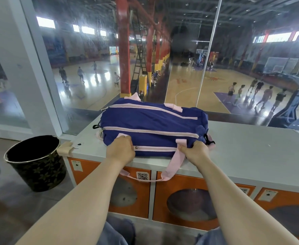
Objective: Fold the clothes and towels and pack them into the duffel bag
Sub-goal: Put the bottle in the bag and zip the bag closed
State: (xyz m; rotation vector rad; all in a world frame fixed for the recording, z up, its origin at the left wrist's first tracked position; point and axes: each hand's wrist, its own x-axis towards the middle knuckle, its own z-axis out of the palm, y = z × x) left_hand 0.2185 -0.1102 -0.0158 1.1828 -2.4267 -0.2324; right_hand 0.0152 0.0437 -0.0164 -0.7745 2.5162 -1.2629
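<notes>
The bag point(154, 124) is laid flat on the counter point(251, 149), zips closed. Its near edge is gripped by both hands: left point(121, 149), right point(196, 150), fingers clamped on fabric. If tugged, the bag could be dragged off by the overhanging strap point(173, 167).

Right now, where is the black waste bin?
In the head view, the black waste bin stands on the floor at lower left, beside the white counter's left end.

We see a duffel bag point(154, 121) of matt blue cloth with pink woven straps point(173, 165), a smooth matt grey countertop point(251, 147), glossy orange cabinet fronts point(189, 184), and a shiny-rimmed patterned bin point(37, 165).
</notes>
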